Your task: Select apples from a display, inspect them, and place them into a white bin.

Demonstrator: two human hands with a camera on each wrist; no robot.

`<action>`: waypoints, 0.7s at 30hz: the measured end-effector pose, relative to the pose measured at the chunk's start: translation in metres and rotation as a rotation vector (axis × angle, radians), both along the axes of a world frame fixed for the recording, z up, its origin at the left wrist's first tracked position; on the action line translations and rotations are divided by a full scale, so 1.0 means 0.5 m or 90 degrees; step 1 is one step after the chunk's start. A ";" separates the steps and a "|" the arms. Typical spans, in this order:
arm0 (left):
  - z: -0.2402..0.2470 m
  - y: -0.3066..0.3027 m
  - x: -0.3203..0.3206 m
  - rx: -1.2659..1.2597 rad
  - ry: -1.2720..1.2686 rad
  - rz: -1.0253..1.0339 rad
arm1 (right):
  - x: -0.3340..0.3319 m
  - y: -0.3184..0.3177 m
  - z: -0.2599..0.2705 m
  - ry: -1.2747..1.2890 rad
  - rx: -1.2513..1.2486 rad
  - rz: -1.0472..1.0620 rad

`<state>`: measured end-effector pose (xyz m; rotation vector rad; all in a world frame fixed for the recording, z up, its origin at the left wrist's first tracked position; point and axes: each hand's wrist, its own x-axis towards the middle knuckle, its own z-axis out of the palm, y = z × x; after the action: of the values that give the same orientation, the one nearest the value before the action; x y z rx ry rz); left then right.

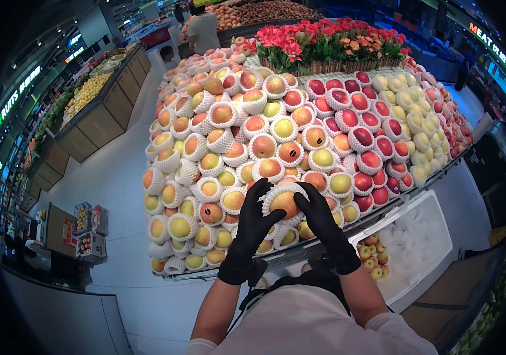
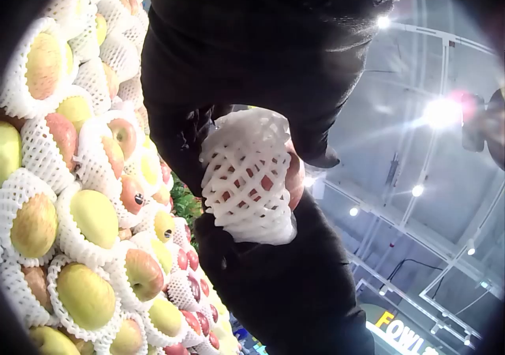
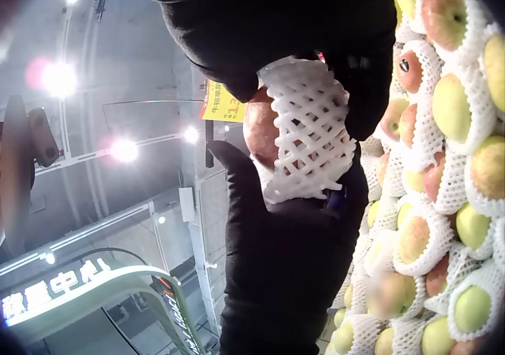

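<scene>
Both hands wear black gloves and hold one apple (image 1: 284,203) between them, over the near edge of the fruit display. A white foam net sleeve (image 2: 248,177) wraps the apple, leaving its red-yellow face bare toward the body. My left hand (image 1: 256,216) grips it from the left, thumb along the near side. From the right, my right hand (image 1: 318,218) curls round the other side. In the right wrist view the foam net (image 3: 309,130) covers most of the apple, and the bare skin (image 3: 260,130) shows at its left. Some fingertips are hidden behind the sleeve.
Netted apples (image 1: 208,161) pile up beyond the hands, with dark red apples (image 1: 362,136) to the right. Red flowers (image 1: 324,41) stand behind. At the lower right, a white foam box (image 1: 436,228) holds bare apples (image 1: 374,255) and loose foam nets (image 1: 410,236).
</scene>
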<state>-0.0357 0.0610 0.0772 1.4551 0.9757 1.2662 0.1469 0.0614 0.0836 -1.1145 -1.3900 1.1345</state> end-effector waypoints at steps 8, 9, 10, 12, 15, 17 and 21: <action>-0.010 0.001 0.008 -0.116 -0.095 -0.057 | -0.006 -0.016 0.026 0.173 -0.062 -0.017; -0.008 0.001 0.008 -0.123 -0.109 -0.057 | -0.007 -0.018 0.034 0.181 -0.084 -0.018; -0.003 -0.001 0.007 -0.129 -0.123 -0.057 | -0.005 -0.014 0.031 0.163 -0.074 -0.010; 0.004 -0.002 0.009 -0.118 -0.137 -0.055 | 0.004 -0.004 0.015 0.128 -0.055 0.005; 0.009 -0.007 0.014 -0.081 -0.143 -0.045 | 0.013 0.004 0.000 0.076 -0.008 0.004; 0.015 -0.010 0.020 -0.071 -0.153 -0.030 | 0.019 0.004 0.011 0.015 -0.042 0.008; 0.017 -0.007 0.019 -0.165 -0.218 -0.025 | 0.025 0.017 0.007 0.071 -0.166 0.053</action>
<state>-0.0264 0.0575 0.0858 1.0137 0.8399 1.2575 0.1593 0.0698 0.0868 -1.1633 -1.2359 1.4476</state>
